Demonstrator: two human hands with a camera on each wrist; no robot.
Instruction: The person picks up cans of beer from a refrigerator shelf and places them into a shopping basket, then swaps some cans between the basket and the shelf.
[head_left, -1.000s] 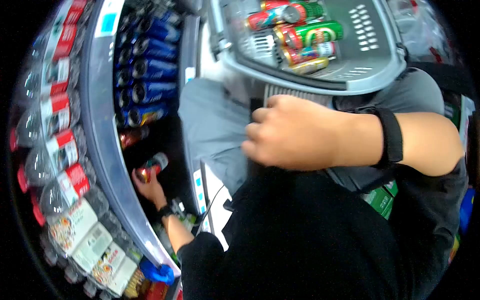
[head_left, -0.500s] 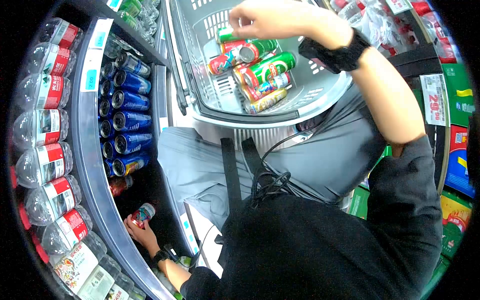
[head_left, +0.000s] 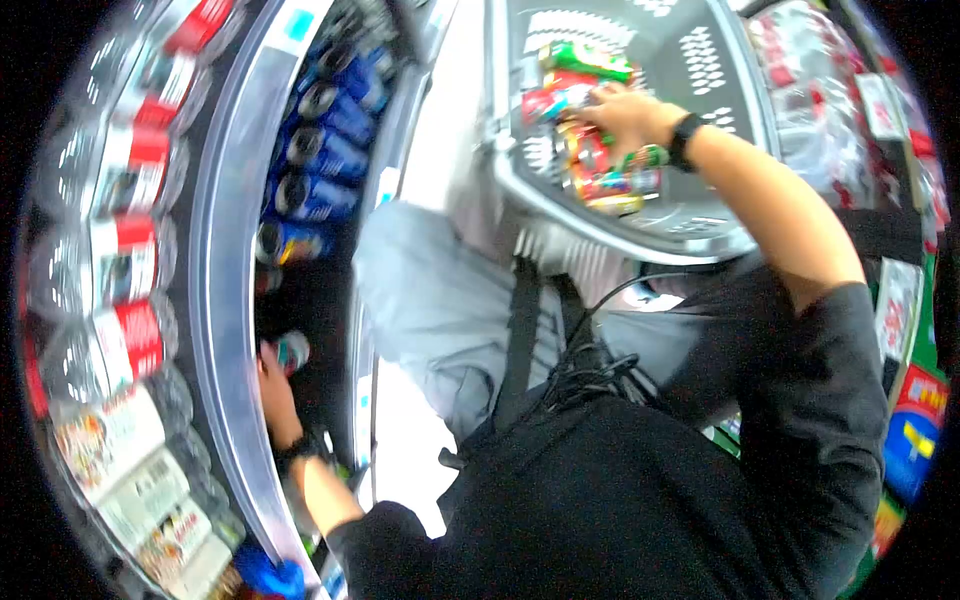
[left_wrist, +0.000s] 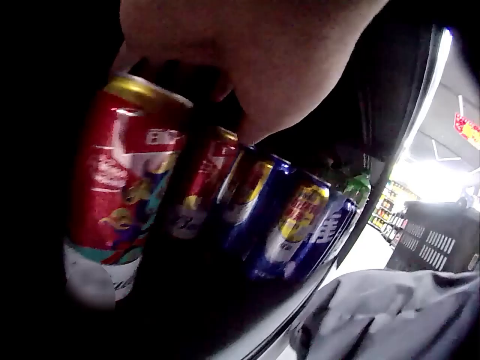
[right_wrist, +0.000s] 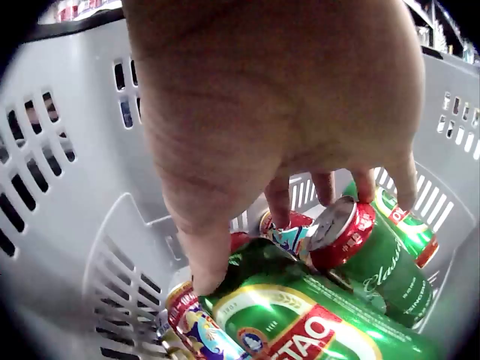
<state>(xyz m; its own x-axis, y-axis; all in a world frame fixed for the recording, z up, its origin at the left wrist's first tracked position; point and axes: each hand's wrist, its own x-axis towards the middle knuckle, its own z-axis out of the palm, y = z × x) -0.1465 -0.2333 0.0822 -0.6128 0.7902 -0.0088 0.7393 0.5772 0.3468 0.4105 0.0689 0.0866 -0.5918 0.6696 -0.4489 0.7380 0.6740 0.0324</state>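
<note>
Inside the dark shelf bay, the left hand (head_left: 280,398) grips a red and white can (head_left: 293,352). The left wrist view shows that can (left_wrist: 124,195) upright under the hand (left_wrist: 255,60), its fingers partly hidden behind the top. Down in the grey basket (head_left: 750,120), the right hand (head_left: 635,118) is over a pile of cans. In the right wrist view the hand (right_wrist: 281,112) has its fingers spread; the thumb touches a large green can (right_wrist: 300,315) and the fingertips reach a green can with a red rim (right_wrist: 375,259).
Blue cans (head_left: 325,150) lie stacked farther up the bay, behind a shelf edge (head_left: 225,250). Clear bottles with red labels (head_left: 130,255) line the left side. Wrapped packs (head_left: 815,120) stand right of the basket. The person's grey-trousered legs (head_left: 430,290) are between shelf and basket.
From above the basket's far part, the right hand has come down onto the cans. The left hand still holds its can in the bay. The head view has shifted and blurred.
</note>
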